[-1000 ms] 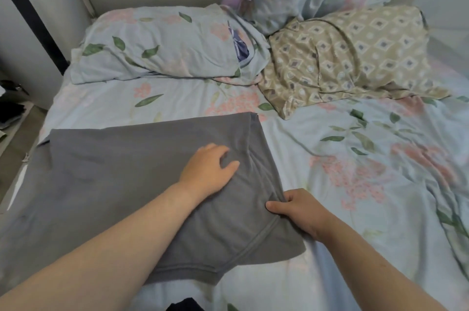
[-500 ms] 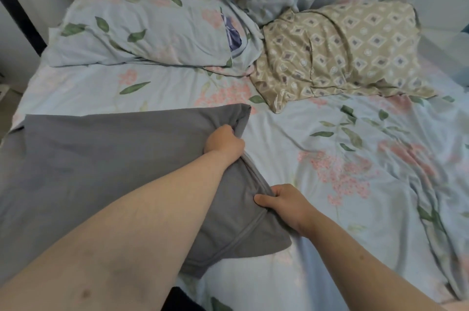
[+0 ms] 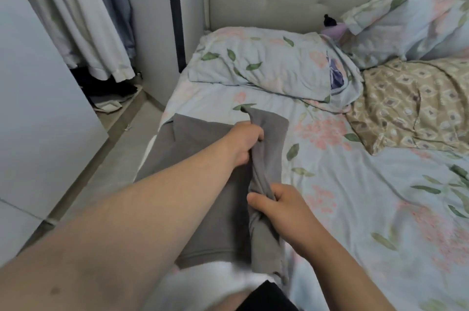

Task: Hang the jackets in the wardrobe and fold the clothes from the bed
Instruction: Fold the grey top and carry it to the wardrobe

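Slippage worries me. Head view: my left hand (image 3: pixel 247 139) and right hand (image 3: pixel 279 206), fingers (image 3: pixel 255 133) curled tight, grip the grey garment's (image 3: pixel 198 133) raised edge at the bed's (image 3: pixel 355 196) left side; uneven pulling could skew the fold or drag it floorward.

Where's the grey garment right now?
Head view, left of centre: the grey garment lies on the left edge of the bed, in front of the floral pillow, its lifted fold gripped by the left hand and the right hand.
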The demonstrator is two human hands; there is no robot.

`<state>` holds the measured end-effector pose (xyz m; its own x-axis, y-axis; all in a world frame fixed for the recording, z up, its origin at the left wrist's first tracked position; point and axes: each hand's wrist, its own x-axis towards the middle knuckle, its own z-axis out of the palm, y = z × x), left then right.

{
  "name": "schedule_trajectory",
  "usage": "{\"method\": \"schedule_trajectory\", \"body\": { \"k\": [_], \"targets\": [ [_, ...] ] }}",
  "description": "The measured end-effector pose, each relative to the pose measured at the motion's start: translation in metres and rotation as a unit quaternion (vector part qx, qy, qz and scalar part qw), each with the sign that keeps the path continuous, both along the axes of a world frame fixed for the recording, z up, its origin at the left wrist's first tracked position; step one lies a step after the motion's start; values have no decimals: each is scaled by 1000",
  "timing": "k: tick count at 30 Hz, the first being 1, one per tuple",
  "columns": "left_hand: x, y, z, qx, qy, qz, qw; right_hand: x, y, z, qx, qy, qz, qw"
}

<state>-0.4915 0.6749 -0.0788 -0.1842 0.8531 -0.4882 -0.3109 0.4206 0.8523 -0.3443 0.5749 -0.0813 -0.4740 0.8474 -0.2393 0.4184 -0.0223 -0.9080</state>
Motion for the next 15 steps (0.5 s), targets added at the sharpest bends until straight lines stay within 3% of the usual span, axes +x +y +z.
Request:
{"method": "schedule_trajectory", "body": {
  "k": [6,15],
  "targets": [
    [-104,-27,3,36,13,55,998,-109,-9,-3,-34,-5,59,998],
    [-191,-61,-43,29,32,91,995,-210,-33,-57,-84,-45,20,995]
  ]
}}
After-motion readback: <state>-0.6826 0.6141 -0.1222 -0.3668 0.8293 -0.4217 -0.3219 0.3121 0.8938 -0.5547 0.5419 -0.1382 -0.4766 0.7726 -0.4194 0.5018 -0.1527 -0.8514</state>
